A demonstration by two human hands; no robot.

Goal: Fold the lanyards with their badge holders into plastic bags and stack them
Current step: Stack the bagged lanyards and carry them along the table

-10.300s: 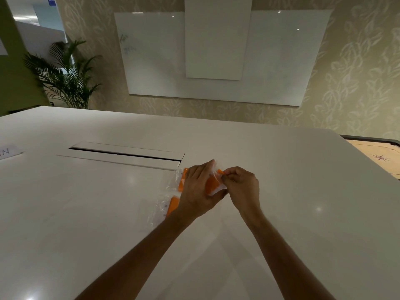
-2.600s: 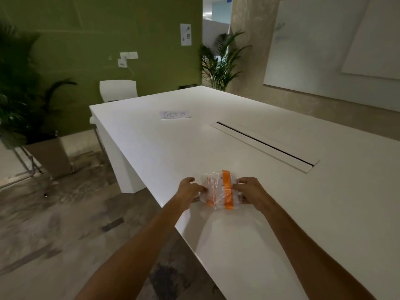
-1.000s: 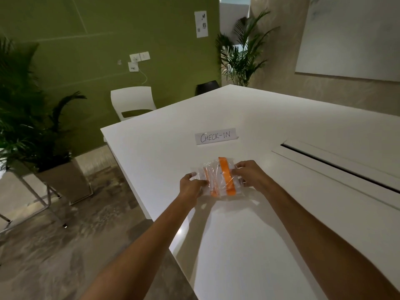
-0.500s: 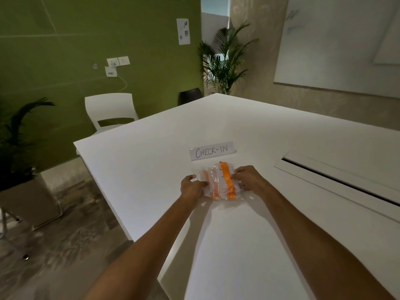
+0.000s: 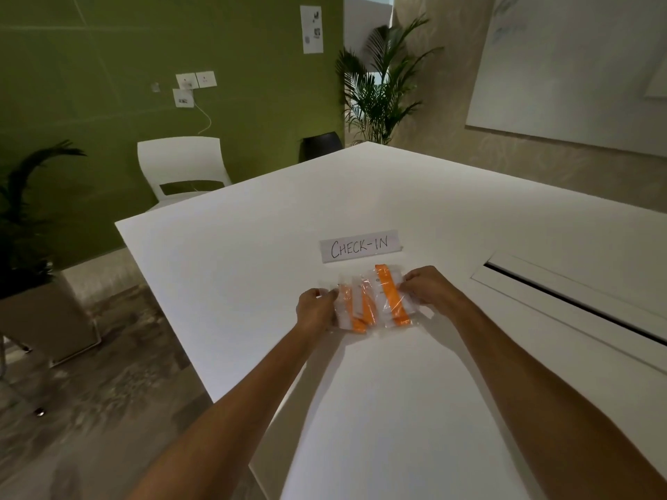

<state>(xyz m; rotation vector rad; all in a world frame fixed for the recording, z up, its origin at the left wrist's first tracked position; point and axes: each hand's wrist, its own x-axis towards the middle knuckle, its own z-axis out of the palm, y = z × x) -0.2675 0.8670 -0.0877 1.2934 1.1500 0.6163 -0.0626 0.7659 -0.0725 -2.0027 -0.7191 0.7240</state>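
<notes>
A small stack of clear plastic bags [image 5: 375,301] with folded orange lanyards and badge holders inside rests on the white table [image 5: 361,409], just in front of a paper label reading CHECK-IN [image 5: 360,246]. My left hand [image 5: 314,311] grips the stack's left edge. My right hand [image 5: 429,288] grips its right edge. How many bags make up the stack is hard to tell through the plastic.
The table's near-left edge [image 5: 166,312] runs close to my left arm, with floor beyond it. A long cable slot [image 5: 574,304] lies to the right. A white chair [image 5: 182,171] and potted plants [image 5: 379,77] stand off the table.
Both hands have carried the bagged stack from the table's middle to the corner by the CHECK-IN label. In the last half second it settled slightly closer to the label.
</notes>
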